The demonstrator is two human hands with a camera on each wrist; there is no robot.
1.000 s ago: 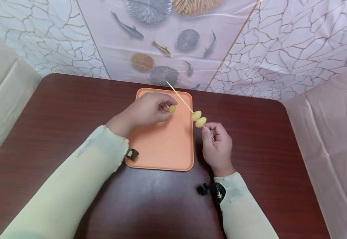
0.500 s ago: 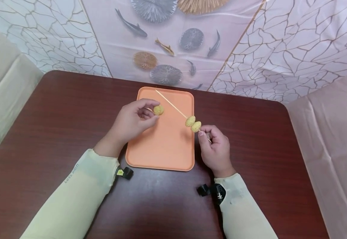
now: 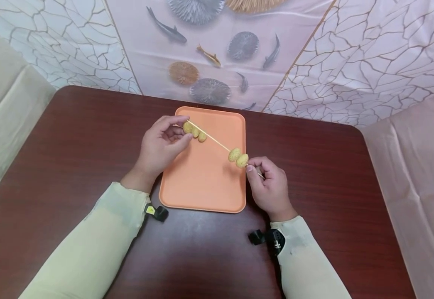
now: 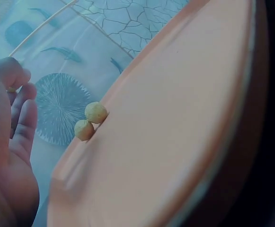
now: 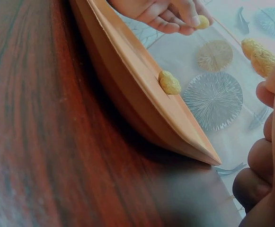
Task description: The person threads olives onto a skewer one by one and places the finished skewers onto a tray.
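Observation:
My left hand (image 3: 158, 145) pinches a rough yellow ball (image 5: 202, 22) between thumb and fingertips above the orange tray (image 3: 205, 178). Two similar loose balls (image 4: 96, 112) lie close together on the tray's far part, beside that hand in the head view. My right hand (image 3: 270, 189) grips the lower end of a thin wooden skewer (image 3: 211, 138) at the tray's right edge. On the skewer, just above the right fingers, sit two yellow balls (image 3: 238, 158) side by side. The skewer slants up to the left; its tip lies near the left fingertips, and whether it touches the held ball is unclear.
The tray lies on a dark reddish-brown table (image 3: 332, 187) with rounded far corners. Behind it hangs a patterned cloth (image 3: 217, 54) with fish and round motifs. Pale draped cloth (image 3: 418, 166) borders the right side. A black camera (image 3: 160, 213) sits at the left wrist.
My left hand has moved left with a ball, uncovering the two balls on the tray. The skewer's tip has swung left and down toward the left fingers as the right hand dropped slightly.

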